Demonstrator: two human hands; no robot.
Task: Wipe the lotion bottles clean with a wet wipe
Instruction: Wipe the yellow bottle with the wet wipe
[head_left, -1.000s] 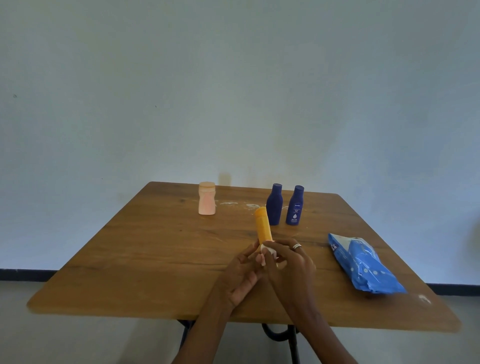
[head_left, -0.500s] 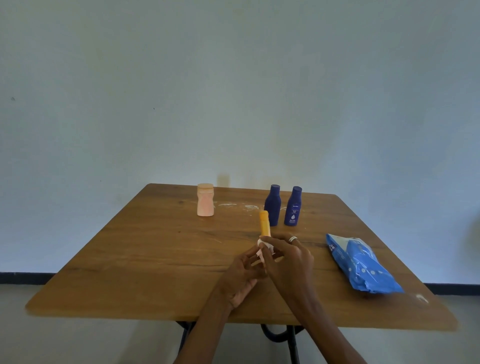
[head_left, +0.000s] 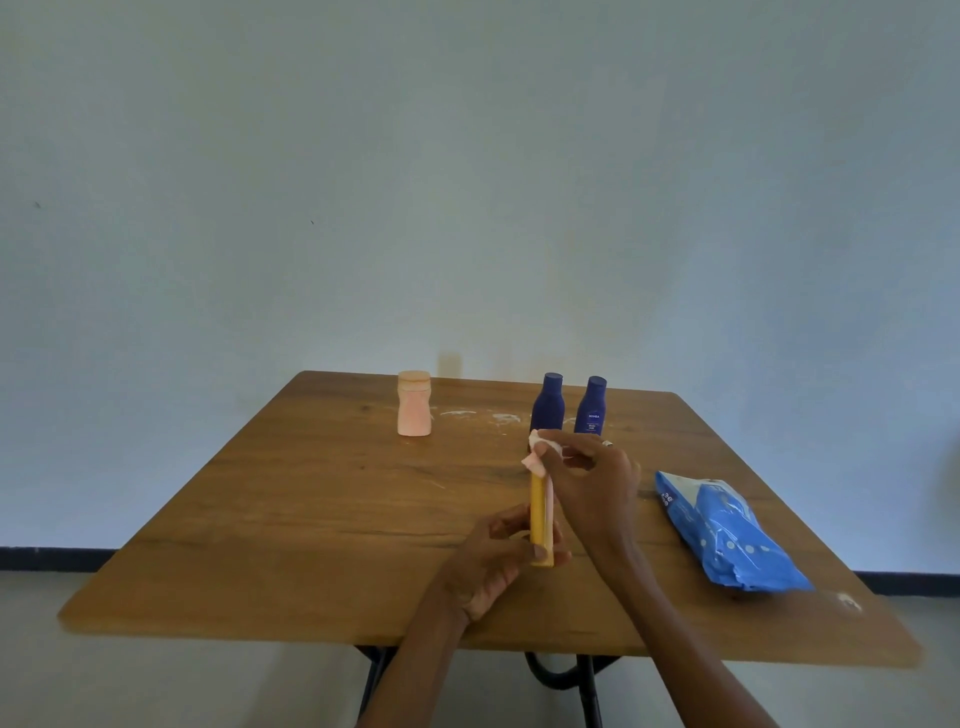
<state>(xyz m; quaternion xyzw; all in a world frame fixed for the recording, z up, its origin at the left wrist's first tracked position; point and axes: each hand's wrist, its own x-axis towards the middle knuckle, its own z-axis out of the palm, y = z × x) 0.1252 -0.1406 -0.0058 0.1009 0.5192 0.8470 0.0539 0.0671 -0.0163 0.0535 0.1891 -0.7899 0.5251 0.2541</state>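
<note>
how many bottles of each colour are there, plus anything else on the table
Blue bottles: 2
Pink bottle: 1
Yellow bottle: 1, held in the left hand
Wipe: 1, in the right hand
Wipe pack: 1
Total: 6

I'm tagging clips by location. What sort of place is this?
Probably a bare room indoors, not a shop or bathroom: a plain pale wall, a dark skirting strip and one wooden table holding lotion bottles and a blue wet-wipe pack.
</note>
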